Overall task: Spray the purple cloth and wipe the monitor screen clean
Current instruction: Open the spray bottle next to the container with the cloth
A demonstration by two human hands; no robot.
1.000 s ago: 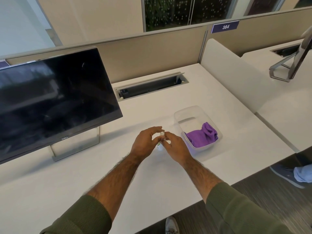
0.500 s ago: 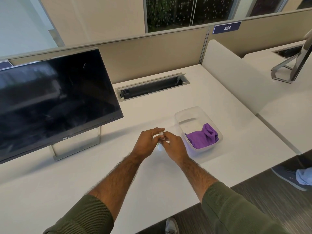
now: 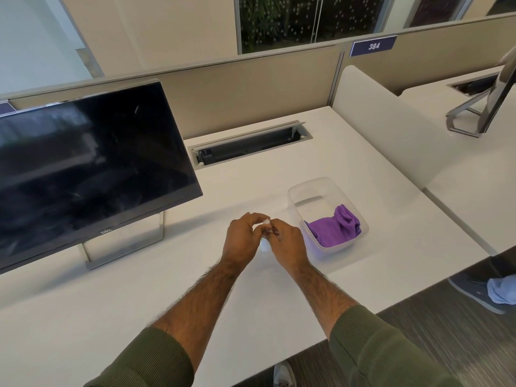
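Observation:
A small white spray bottle point(image 3: 264, 245) stands on the white desk point(image 3: 139, 297), mostly hidden between my hands. My left hand point(image 3: 242, 241) and my right hand point(image 3: 287, 244) both close around its top. The purple cloth point(image 3: 333, 229) lies crumpled in a clear plastic tub point(image 3: 307, 188) just right of my right hand. The dark monitor point(image 3: 83, 169) stands on its stand at the left, screen off and smeared.
An open cable tray point(image 3: 250, 146) is set into the desk behind the tub. A low white divider point(image 3: 391, 129) borders the desk on the right, with another monitor stand point(image 3: 474, 113) beyond. Another person's shoe point(image 3: 480, 294) is on the floor at right.
My hands have drawn a little closer together around the bottle's top. The bottle, cloth and tub have not moved.

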